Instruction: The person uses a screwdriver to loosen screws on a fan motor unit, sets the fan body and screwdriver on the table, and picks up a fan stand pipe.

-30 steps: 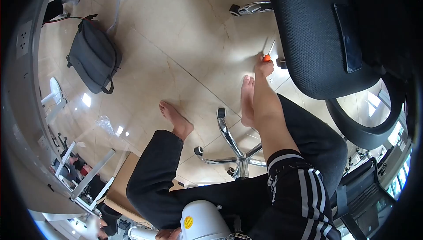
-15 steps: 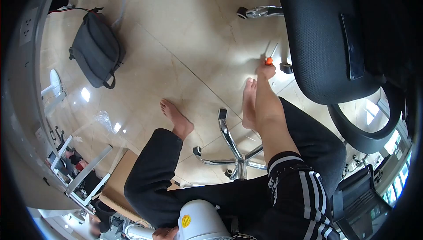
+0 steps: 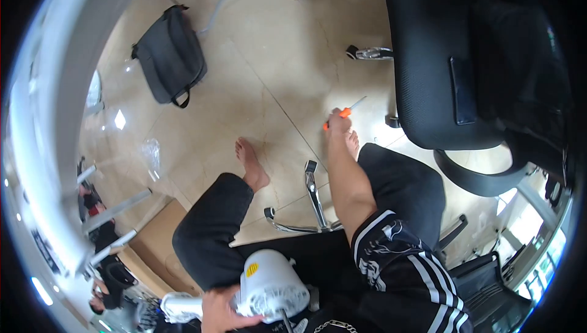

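Observation:
My right hand (image 3: 337, 124) is closed round an orange-handled screwdriver (image 3: 346, 113), whose thin metal blade points up and to the right. It is held out above the floor, close to my right foot. At the bottom, my left hand (image 3: 220, 310) grips a white fan motor housing (image 3: 269, 275) that rests at my lap. A yellow sticker marks the housing's rounded side, and a metal shaft (image 3: 286, 319) comes out of its vented face. Part of the left hand's fingers lies hidden behind the housing.
A black office chair (image 3: 425, 70) stands at the right, and a chrome wheeled base (image 3: 314, 198) is below me. A dark backpack (image 3: 168, 58) lies upper left. Cardboard boxes (image 3: 162, 238) sit lower left and at the top. Another person (image 3: 110, 287) is at lower left.
My right hand has come back toward me and left with the screwdriver, which now tilts further right. The white housing has turned and risen into view with my left hand on it. My view has shifted.

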### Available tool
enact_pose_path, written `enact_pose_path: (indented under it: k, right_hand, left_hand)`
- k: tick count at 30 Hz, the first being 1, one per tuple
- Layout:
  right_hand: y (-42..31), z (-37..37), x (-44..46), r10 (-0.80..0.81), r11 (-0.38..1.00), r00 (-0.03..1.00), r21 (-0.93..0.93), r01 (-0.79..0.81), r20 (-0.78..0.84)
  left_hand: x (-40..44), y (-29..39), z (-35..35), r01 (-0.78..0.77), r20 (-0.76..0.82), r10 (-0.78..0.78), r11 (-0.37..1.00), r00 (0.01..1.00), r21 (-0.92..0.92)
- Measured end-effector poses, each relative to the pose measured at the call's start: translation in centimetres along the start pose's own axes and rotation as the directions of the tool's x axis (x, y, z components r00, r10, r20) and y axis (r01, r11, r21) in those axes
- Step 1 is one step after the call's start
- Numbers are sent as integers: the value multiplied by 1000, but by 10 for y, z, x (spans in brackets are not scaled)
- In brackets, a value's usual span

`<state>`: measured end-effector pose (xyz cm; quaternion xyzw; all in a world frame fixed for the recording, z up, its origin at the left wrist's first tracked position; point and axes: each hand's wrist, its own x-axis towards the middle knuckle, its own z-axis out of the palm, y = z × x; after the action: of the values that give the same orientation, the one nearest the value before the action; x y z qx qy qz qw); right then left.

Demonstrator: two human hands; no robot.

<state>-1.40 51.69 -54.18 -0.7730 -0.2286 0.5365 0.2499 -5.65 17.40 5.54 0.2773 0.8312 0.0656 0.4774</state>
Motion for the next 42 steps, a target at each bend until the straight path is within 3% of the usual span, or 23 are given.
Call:
enact_pose_path:
  k: [1,2,4,8,10,11,13,14,15,16,22,24,26,30,32,34,36,38,41,42]
  right_hand:
    - [-5,6,-30,64,991,995,116,-72,75]
    - [-19,12,-63,41,993,993,104,-52,110]
    - [-52,-4,-140,136,956,907,187,-226,399]
    - [-115,-54,-295,107,953,782,160,-257,615]
    - [-154,-86,-365,27,980,548,87,-181,836]
    - [-166,-107,-399,21,986,519,69,-154,855]
    - [-188,-152,-439,10,990,349,-58,129,937]
    - [-190,-174,-460,1,986,314,-53,160,949]
    - [-192,-196,-477,-15,948,223,-57,313,975]
    - [-189,-214,-495,-15,888,133,-49,458,991]
    - [-153,-243,-538,34,804,-191,87,588,981]
    - [-138,-237,-535,53,786,-187,75,613,981]
    - [-130,-238,-537,161,728,-103,-47,684,982]
    - [-109,-235,-532,188,777,-280,32,629,941]
    - [-106,-236,-538,199,780,-311,42,625,929]
    - [-99,-236,-546,265,718,-390,89,690,882]
    - [-88,-235,-550,334,733,-414,44,679,847]
    - [-77,-234,-553,344,691,-514,159,705,786]
    - [-68,-233,-560,389,729,-510,82,679,768]
    - [-65,-234,-562,392,734,-499,64,677,773]
  left_hand:
    - [-6,-1,0,45,5,-45,999,999,-7]
    - [-10,-3,0,92,5,-92,996,996,-19]
    - [-20,-13,7,76,-53,-74,996,996,42]
    - [-42,-54,22,24,-196,-17,999,980,32]
    - [-55,-69,20,57,-202,-79,992,976,-114]
    - [-64,-84,26,67,-207,-104,982,973,-177]
    - [-62,-102,36,122,-181,-175,955,968,-270]
    - [-65,-117,39,154,-150,-208,939,966,-308]
    - [-69,-131,45,145,-156,-215,919,964,-367]
    - [-77,-146,50,132,-161,-218,896,962,-424]
    - [-99,-171,77,95,-291,-253,880,922,-466]
    - [-107,-173,91,108,-332,-269,895,904,-432]
    - [-119,-177,105,131,-358,-285,908,889,-397]
    - [-135,-175,116,143,-389,-308,907,868,-397]
    - [-145,-173,118,186,-356,-342,896,870,-404]
    - [-152,-178,126,238,-326,-388,878,862,-414]
    - [-160,-181,140,222,-391,-410,869,824,-443]
    - [-167,-179,157,230,-434,-425,872,794,-433]
    - [-172,-172,161,175,-514,-494,819,701,-547]
    - [-175,-170,163,50,-638,-357,893,682,-447]
